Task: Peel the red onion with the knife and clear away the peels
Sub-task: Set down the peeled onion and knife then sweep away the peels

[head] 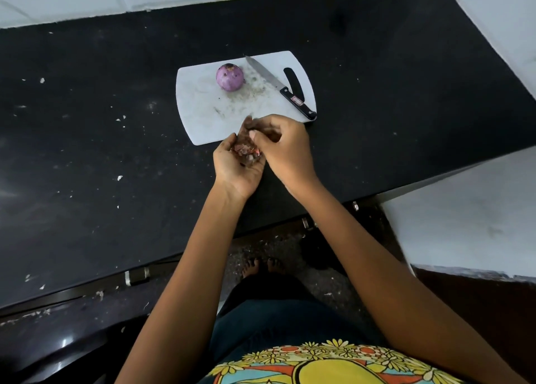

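A peeled purple onion (229, 77) stands on the white cutting board (203, 113), near its far edge. The black-handled knife (278, 86) lies flat on the board to the right of the onion, blade tip pointing away. My left hand (236, 167) is cupped palm up just in front of the board's near edge and holds a small pile of reddish-brown onion peels (245, 151). My right hand (285, 148) hovers over that pile, fingers pinched on bits of peel. Small crumbs of skin dot the board.
The board lies on a black stone counter (101, 151) speckled with pale flecks. White tiled walls run along the back and right. A white ledge (464, 218) sits at the right. Below the counter edge are dark cabinet fronts and the floor.
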The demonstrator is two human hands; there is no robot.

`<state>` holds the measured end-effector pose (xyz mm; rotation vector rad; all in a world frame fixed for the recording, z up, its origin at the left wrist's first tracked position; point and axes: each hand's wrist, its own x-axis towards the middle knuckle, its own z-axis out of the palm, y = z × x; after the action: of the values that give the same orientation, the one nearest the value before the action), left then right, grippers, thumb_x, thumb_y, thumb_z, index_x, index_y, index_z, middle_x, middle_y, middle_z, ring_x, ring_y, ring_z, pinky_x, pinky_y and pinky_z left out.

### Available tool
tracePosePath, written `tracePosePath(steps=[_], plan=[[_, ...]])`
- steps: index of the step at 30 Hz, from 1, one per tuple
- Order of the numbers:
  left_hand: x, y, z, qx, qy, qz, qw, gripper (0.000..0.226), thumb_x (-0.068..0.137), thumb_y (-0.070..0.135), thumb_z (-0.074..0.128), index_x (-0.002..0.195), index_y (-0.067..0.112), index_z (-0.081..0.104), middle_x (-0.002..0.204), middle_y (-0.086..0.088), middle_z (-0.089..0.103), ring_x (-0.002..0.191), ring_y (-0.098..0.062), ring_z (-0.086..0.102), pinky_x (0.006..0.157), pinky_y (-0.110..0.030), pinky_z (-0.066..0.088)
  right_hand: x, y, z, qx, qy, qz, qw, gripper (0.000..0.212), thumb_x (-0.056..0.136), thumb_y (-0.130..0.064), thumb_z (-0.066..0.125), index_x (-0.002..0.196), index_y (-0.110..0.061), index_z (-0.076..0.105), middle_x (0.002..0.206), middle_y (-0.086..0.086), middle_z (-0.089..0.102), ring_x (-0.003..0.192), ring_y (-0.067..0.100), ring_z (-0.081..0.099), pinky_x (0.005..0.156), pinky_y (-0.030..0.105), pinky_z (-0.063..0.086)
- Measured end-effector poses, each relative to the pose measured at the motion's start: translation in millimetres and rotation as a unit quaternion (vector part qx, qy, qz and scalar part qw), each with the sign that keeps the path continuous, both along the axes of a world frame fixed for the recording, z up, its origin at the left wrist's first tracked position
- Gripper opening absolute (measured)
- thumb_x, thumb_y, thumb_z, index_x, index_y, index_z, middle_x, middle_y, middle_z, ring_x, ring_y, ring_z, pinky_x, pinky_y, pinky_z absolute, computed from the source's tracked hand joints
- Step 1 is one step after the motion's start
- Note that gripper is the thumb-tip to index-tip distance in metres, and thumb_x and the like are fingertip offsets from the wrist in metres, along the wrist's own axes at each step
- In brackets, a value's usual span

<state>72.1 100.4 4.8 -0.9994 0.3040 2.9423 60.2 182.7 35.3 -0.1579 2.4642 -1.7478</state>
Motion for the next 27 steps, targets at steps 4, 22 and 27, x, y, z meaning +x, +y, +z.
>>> tracePosePath(steps=[4,22,27], plan=[[-1.5,31.5,20.9,0.004,0.052,-0.013,0.999,0.044,0.1,0.022,0.025,0.104,0.003,0.064,0.097,-0.012,0.068,0.105,-0.023,0.059,0.101,-0.035,0.043,5.4,19.6,3.3,-0.072,0.032,-0.104,0.992,0.023,0.089,-0.001,0.053,0.108,-0.002,0.066,0.109,0.006,0.06,0.103,0.015,0.061,0.091,0.029,0.052],[24.7,324.0,-26.6,-0.214,0.065,-0.416,0.881,0.044,0.104,0.02,0.023,0.136,0.001,0.047,0.138,-0.009,0.053,0.126,-0.014,0.05,0.095,-0.017,0.043,59.0,270.3,-79.8,-0.305,-0.056,-0.521,0.796,0.04,0.095,0.005,0.038,0.129,-0.004,0.056,0.129,0.007,0.061,0.119,0.016,0.057,0.105,0.033,0.044],[23.4,385.7,-147.5,-0.229,-0.055,-0.467,0.852,0.047,0.104,0.022,0.02,0.138,-0.002,0.04,0.144,-0.017,0.044,0.135,-0.024,0.04,0.11,-0.028,0.03,64.0,321.8,-199.1,-0.331,-0.162,-0.583,0.724,0.039,0.095,0.007,0.036,0.127,-0.001,0.057,0.123,0.012,0.063,0.113,0.02,0.061,0.095,0.023,0.049]])
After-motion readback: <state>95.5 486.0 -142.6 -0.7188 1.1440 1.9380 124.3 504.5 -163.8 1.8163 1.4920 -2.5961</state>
